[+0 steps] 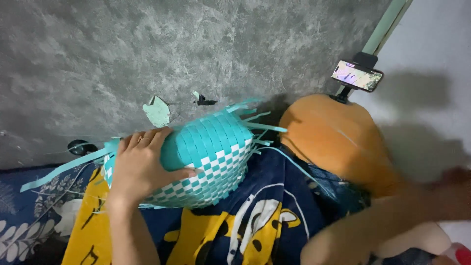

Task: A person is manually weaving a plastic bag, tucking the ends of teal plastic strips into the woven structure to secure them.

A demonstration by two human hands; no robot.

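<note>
One woven basket point(211, 157) under left hand point(140, 167), gripped.

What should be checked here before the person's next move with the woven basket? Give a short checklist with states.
1. Left hand gripping the teal and white woven basket: ok, palm and fingers wrapped over it.
2. Basket supported: ok, it rests on the patterned blanket.
3. Right hand position: cannot tell, blurred, away from the basket.
4. Loose teal strips free of the hands: ok, they stick out on the far side.
5. Phone on stand upright: ok.
</note>
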